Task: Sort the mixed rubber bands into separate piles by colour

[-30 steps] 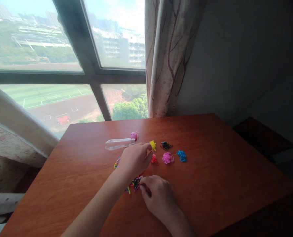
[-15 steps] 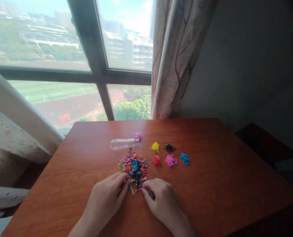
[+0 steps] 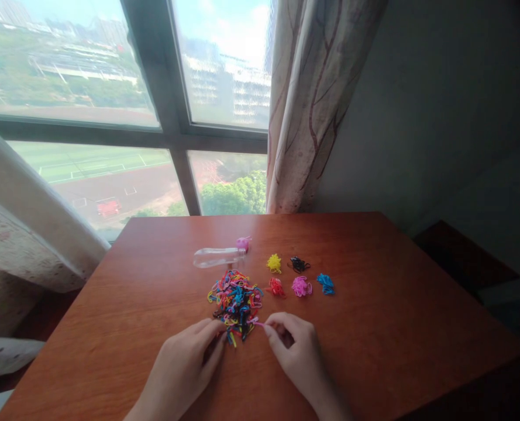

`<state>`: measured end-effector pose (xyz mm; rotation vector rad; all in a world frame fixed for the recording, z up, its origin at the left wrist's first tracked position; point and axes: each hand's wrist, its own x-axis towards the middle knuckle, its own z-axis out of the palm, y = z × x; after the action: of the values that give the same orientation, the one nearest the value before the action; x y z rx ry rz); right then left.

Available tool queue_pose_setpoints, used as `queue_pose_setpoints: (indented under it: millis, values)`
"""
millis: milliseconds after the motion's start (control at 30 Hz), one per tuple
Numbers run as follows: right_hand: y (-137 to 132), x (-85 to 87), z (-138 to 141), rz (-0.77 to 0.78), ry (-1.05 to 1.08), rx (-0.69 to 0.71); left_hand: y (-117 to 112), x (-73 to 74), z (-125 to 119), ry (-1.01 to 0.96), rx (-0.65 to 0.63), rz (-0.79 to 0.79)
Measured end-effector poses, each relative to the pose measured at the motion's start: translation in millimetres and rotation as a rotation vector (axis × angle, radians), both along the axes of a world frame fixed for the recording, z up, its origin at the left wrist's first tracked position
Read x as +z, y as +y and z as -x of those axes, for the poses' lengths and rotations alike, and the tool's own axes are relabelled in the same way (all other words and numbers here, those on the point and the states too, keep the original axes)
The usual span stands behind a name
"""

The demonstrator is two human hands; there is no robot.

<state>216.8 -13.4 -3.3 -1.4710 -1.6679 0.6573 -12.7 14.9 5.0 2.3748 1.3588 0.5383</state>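
A mixed pile of small coloured rubber bands (image 3: 237, 298) lies on the wooden table. My right hand (image 3: 295, 345) is just right of the pile's near end, thumb and forefinger pinched on a pink rubber band (image 3: 259, 324) that stretches toward the pile. At the near left edge of the pile is my left hand (image 3: 192, 354), its fingers curled and the thumb close to the forefinger. What lies between those fingertips, if anything, cannot be made out.
Right of the pile sit separate heaps of yellow (image 3: 274, 264), black (image 3: 299, 264), red (image 3: 276, 287), pink (image 3: 302, 286) and blue rubber bands (image 3: 326, 284). Behind it lies a clear plastic bottle (image 3: 218, 257) beside a pink item (image 3: 243, 243). A window and curtains (image 3: 312, 105) stand beyond the table (image 3: 374, 333).
My right hand has moved to the right, drawing the pink rubber band out from the pile's edge. My left hand has shifted slightly left and nearer me. The view has tilted a little.
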Motion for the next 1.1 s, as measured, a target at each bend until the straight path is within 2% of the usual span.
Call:
queue_pose_setpoints:
  millis: [100,233,400,667,867,1100]
  values:
    - [4,-4.4,-23,-0.047,-0.023,-0.198,-1,-0.5,1,-0.010,-0.009,0.000]
    - [11,-10.6,-59,-0.062,-0.180,-0.454,-1,2.5,0,-0.003,0.006,0.011]
    - [18,-11.1,-76,-0.010,-0.351,-0.568,-2,4.0,0,0.014,0.000,0.046]
    - [22,-9.0,-67,0.066,-0.332,-0.540,-2,4.7,1,0.046,0.006,0.065]
    - [14,-8.0,-61,0.032,-0.252,-0.469,-2,4.9,3,0.061,0.020,0.084]
    - [6,-6.0,-19,0.009,-0.196,-0.193,0,9.3,3,0.090,0.036,0.115]
